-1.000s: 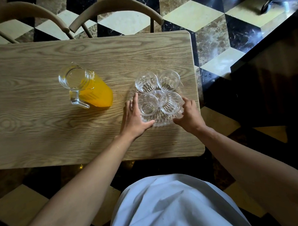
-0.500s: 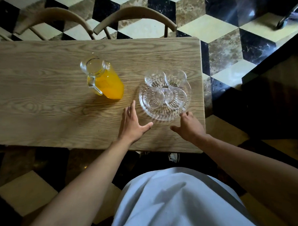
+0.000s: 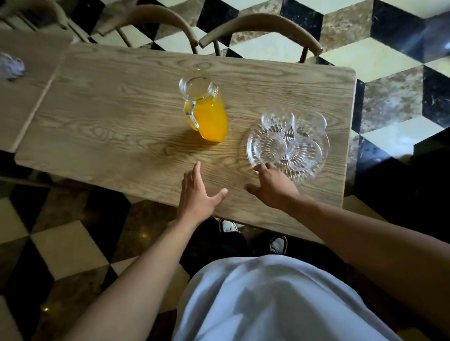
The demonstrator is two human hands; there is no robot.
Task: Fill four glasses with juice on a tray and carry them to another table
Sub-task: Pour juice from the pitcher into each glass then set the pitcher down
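Note:
A clear cut-glass tray (image 3: 319, 163) stands near the right end of the wooden table (image 3: 119, 128). Several empty clear glasses (image 3: 277, 121) stand close together on it. To its left is a glass pitcher (image 3: 207, 111) with orange juice, its handle facing the near left. My left hand (image 3: 198, 194) hovers over the table's near edge, fingers spread, holding nothing. My right hand (image 3: 271, 185) is open beside it, its fingertips at the tray's near left rim; I cannot tell whether they touch it.
Two wooden chairs (image 3: 261, 27) stand at the table's far side. A second table (image 3: 12, 102) adjoins on the left, with a blurred pale object (image 3: 12, 67) on it. The floor is checkered tile. A dark piece of furniture (image 3: 425, 177) lies to the right.
Both hands have let go of the tray's sides and drawn back toward the near edge. My view has pulled back and swung, so the table now sits at an angle.

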